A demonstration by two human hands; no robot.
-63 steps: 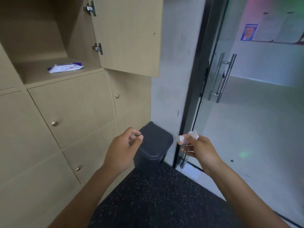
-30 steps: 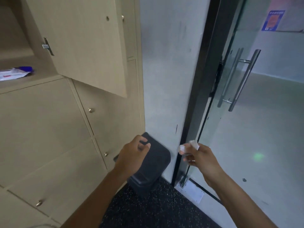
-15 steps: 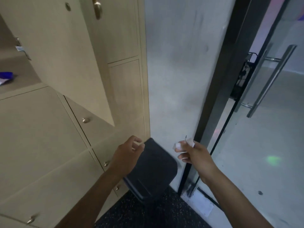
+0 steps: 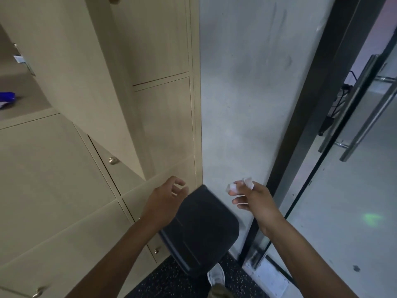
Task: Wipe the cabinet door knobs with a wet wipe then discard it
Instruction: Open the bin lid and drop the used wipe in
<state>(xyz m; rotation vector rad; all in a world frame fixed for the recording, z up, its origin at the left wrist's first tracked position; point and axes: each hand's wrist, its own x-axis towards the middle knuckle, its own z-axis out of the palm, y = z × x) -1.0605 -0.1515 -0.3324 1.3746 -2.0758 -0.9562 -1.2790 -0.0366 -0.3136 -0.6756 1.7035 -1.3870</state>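
My right hand pinches a crumpled white wet wipe in its fingertips, up and to the right of a black lidded bin that stands on the floor against the wall. My left hand hovers over the bin's upper left edge, fingers loosely curled and holding nothing. Round brass knobs sit on the beige cabinet doors: one on a door left of my left hand, one low beside the bin.
An open cabinet door swings out at upper left. On the shelf behind it lies a blue-and-white wipe pack. A black-framed glass door with a steel bar handle fills the right. My shoe stands on dark speckled carpet.
I have moved closer, so the bin, the cabinet and both hands appear larger. My left hand has opened a little over the bin; my right hand still holds the wipe.
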